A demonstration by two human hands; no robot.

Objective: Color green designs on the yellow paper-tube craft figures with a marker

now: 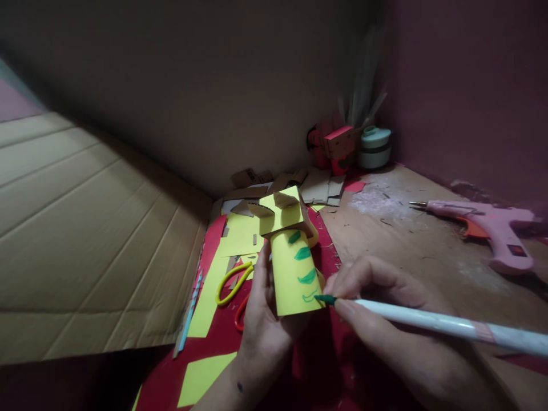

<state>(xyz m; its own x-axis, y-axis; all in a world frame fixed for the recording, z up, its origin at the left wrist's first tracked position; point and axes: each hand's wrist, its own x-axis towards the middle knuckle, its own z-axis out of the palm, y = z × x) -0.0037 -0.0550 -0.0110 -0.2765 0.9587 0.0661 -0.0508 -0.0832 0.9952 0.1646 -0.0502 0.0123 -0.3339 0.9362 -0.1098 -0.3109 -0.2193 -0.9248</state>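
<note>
A yellow paper figure [287,279] with a tube-shaped body and a boxy head with two brown cardboard ears is held in my left hand [268,319], whose fingers wrap round its far side. Green stripes run down the tube's right side; three are filled in and the lowest is only an outline. My right hand [377,308] grips a white marker [411,317] near its green tip. The tip touches the tube beside the lowest outline.
Yellow-handled scissors [233,283], a striped pencil [191,311] and yellow paper pieces [208,377] lie on a red surface. A pink glue gun [492,220] rests at right. Behind stand a red figure [339,145] and a lidded pot [374,149]. Large cardboard [94,240] fills the left.
</note>
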